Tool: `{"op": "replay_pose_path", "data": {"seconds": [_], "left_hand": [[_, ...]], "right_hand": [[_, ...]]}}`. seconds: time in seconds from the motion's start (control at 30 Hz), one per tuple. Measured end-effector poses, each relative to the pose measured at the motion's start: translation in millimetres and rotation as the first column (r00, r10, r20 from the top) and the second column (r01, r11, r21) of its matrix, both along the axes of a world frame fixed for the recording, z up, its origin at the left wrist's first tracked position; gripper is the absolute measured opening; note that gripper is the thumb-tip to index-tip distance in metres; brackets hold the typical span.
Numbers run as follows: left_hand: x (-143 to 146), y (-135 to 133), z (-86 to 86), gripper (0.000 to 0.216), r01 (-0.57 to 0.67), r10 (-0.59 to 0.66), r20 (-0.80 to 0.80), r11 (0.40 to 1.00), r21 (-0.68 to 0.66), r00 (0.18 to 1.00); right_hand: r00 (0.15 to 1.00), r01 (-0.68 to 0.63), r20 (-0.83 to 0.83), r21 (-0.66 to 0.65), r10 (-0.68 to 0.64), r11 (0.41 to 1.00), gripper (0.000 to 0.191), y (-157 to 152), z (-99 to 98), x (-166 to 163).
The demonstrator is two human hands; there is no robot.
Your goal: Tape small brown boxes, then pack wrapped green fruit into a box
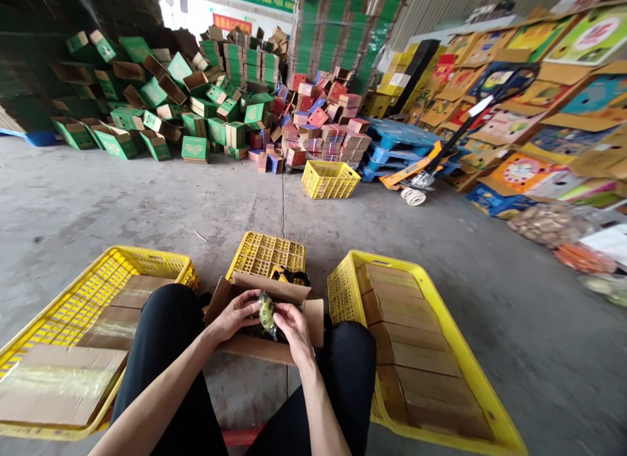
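Note:
Between my knees stands an open cardboard box [262, 348] with its flaps folded out. Over its opening, my left hand [238, 314] and my right hand [292, 325] hold a small plastic-wrapped packet [267, 314] from either side. The packet is oblong, yellow-green with dark patches, and shiny. Fingers of both hands are closed on it. Dark contents show faintly below, but my hands hide most of the box's inside. Just beyond the box, a yellow and black tape dispenser [290, 275] rests on a yellow crate [267, 250].
A yellow crate [189, 266] at my left and another yellow crate [421, 266] at my right hold cardboard boxes. Further off are a yellow basket [331, 180], a pallet jack [431, 162], blue pallets [399, 139], and heaped green cartons [117, 142]. Stacked fruit cartons [529, 172] line the right side.

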State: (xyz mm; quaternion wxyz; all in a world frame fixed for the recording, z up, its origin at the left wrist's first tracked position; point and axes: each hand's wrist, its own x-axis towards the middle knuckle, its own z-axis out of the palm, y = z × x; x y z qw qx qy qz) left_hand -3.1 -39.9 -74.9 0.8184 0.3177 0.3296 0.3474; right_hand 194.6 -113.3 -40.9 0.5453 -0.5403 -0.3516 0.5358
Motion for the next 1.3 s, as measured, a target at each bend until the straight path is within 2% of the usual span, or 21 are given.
{"op": "replay_pose_path", "data": {"seconds": [0.1,0.2,0.43,0.63,0.83,0.93,1.13,1.3], "left_hand": [[1,-1,-0.1,0.042,0.004,-0.004,-0.012,1.0,-0.003,1.0],[1,-1,1.2,0.035,0.068,-0.068,0.001,0.997,-0.034,0.998],[1,-6,7.7,0.052,0.286,-0.287,0.121,0.958,0.028,0.95],[3,-7,11.5,0.057,0.254,-0.261,0.139,0.965,0.065,0.955],[3,-5,8.2,0.048,0.27,-0.267,0.133,0.963,-0.003,0.954],[2,-5,6.1,0.046,0.291,-0.285,0.109,0.955,-0.047,0.952],[0,-9,8.1,0.053,0.306,-0.305,0.055,0.952,-0.026,0.951],[2,-9,7.1,0.057,0.292,-0.291,0.025,0.956,-0.036,0.956]], "right_hand": [[0.999,0.005,-0.054,0.015,-0.005,1.0,0.059,1,-2.5,-3],[0.997,0.046,-0.059,0.008,-0.045,0.999,0.064,2,-6.0,-4],[0.995,0.073,-0.067,0.001,-0.073,0.997,0.061,-1,-12.4,-4],[0.996,0.053,-0.077,-0.011,-0.054,0.999,0.06,-1,-8.6,-4],[0.993,0.119,-0.006,-0.027,-0.119,0.993,0.059,0,-2.3,0],[0.996,0.09,-0.004,-0.012,-0.09,0.996,0.056,-1,0.1,0],[0.997,0.072,0.04,0.004,-0.072,0.997,0.045,0,2.0,-1],[0.998,0.065,0.022,0.014,-0.065,0.998,0.048,-1,-1.3,0]]}}
